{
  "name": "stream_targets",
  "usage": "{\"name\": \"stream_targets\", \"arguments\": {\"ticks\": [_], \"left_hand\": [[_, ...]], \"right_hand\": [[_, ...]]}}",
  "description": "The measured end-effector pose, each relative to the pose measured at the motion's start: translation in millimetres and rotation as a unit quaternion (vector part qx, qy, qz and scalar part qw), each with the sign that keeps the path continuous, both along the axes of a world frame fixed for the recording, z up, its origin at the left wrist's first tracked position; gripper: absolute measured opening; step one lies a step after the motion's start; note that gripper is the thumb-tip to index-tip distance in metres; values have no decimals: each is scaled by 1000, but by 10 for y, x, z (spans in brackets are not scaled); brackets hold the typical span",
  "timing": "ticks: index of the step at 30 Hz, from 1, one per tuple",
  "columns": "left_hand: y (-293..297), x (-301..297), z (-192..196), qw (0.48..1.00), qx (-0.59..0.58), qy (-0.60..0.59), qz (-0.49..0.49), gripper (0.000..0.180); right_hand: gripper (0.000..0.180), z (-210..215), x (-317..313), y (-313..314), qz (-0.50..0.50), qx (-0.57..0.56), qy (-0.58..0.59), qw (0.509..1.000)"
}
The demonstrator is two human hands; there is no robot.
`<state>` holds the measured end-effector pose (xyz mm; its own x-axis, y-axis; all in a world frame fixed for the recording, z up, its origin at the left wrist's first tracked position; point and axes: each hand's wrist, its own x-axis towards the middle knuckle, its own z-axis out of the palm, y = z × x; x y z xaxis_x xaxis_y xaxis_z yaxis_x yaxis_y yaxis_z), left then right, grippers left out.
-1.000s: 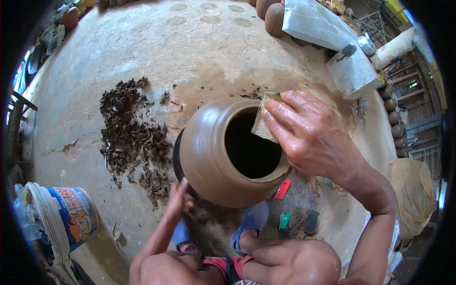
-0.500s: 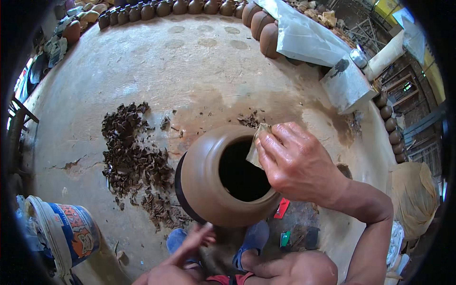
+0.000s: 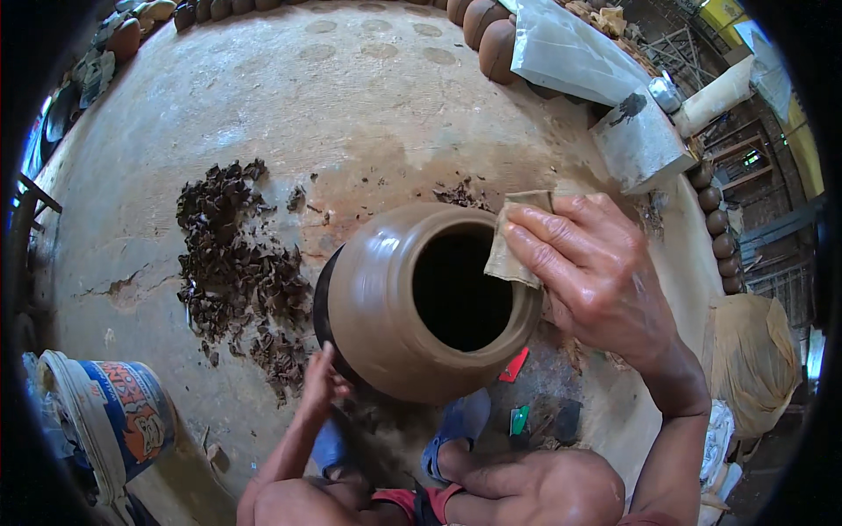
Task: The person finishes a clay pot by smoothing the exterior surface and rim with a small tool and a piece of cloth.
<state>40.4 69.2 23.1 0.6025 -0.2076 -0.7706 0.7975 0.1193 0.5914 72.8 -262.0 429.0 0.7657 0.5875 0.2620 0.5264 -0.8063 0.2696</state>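
Note:
A round brown clay pot with a wide dark mouth stands on a black disc in front of me. My right hand pinches a folded tan cloth at the right part of the pot's rim. Part of the cloth hangs over the mouth. My left hand is beside the disc's lower left edge, its index finger stretched up against the edge and the other fingers loosely bent. No object shows in it. The inside of the pot is too dark to make out.
Dark clay shavings lie heaped on the concrete floor to the left. A printed plastic bucket stands at lower left. Red and green flat pieces lie near my right foot. Finished pots and a pale block line the far right.
My right hand has moved right with the cloth, now spread more over the rim. The left hand has risen leftward to the disc's edge. The view has shifted slightly.

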Motion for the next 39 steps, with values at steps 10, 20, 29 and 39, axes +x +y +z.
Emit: {"name": "stream_targets", "arguments": {"ticks": [10, 20, 29, 39], "left_hand": [[-546, 108, 115, 934, 325, -146, -30, 64], [-253, 441, 268, 988, -12, -115, -98, 53], [-413, -712, 7, 990, 16, 10, -138, 37], [-231, 659, -35, 979, 156, -98, -85, 58]], "right_hand": [[33, -269, 167, -90, -2, -3, 19, 1000], [45, -204, -58, -27, -56, 30, 90, 994], [45, -123, -137, 24, -103, 44, 104, 988], [41, -189, -80, 89, -123, 50, 97, 986]]}}
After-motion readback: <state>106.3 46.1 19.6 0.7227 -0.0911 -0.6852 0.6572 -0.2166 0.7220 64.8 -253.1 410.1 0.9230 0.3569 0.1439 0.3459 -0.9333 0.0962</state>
